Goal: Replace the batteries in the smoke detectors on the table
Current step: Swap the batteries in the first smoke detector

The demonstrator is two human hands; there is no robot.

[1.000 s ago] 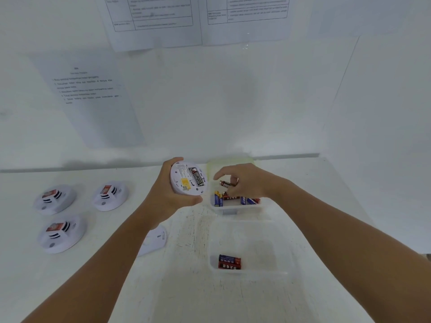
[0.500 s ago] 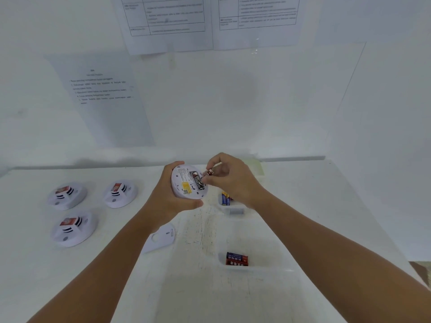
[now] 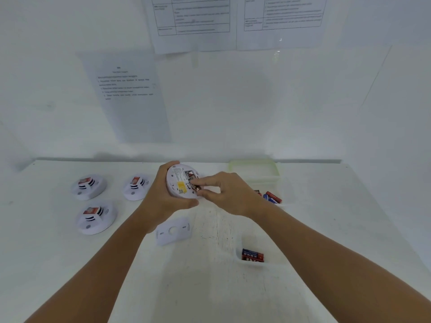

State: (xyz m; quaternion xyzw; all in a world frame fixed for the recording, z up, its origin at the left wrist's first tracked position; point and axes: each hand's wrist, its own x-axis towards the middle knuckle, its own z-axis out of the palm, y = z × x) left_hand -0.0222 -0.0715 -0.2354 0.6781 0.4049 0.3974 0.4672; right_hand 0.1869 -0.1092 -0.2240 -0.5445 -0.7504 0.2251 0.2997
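head view, centre of the frame: the left hand (image 3: 163, 201) grips an upturned smoke detector (image 3: 180, 183) above the table (image 3: 210, 287), while the right hand (image 3: 229, 194) pinches a battery (image 3: 195, 187) at its open compartment. three more detectors (image 3: 89, 186) sit at mid left; spare batteries (image 3: 253, 255) lie lower right.

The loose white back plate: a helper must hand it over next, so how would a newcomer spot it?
On the white table, look just nearer than the left hand holding the opened smoke detector. The back plate lies flat there. Unlike the three domed detectors to its left, it is thin with a round centre hole.
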